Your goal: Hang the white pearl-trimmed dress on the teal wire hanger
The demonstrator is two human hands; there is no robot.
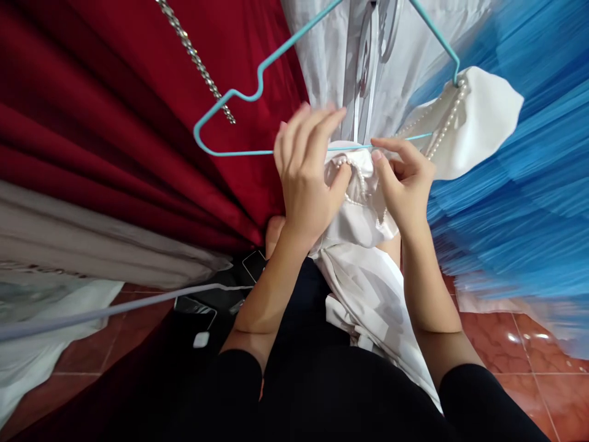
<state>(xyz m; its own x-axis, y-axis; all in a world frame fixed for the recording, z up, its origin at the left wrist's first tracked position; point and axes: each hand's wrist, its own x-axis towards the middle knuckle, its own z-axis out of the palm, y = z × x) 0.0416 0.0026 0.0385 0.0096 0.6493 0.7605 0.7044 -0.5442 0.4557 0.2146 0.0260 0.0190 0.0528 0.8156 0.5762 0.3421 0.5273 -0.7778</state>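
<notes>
A turquoise hanger (243, 153) spans the upper middle, and a white garment with pearl trim (354, 224) hangs on its right end and bunches at its lower bar. My left hand (306, 175) is open, slightly blurred, its fingers stretched across the bar and its thumb against the pearl trim. My right hand (409, 178) is closed, thumb and index finger pinching at the bar and the garment's edge. To its right, one white part with a pearl strand (453, 116) loops over the hanger's end. The garment's lower cloth falls across my lap.
Red cloth (230, 55) hangs at left with a sparkling chain (197, 61). Pale cloth hangs behind the hanger, and blue tulle (515, 221) at right. A phone (196, 307) and a white charger-like block (201, 339) lie at lower left. Red tiles (501, 350) cover the floor.
</notes>
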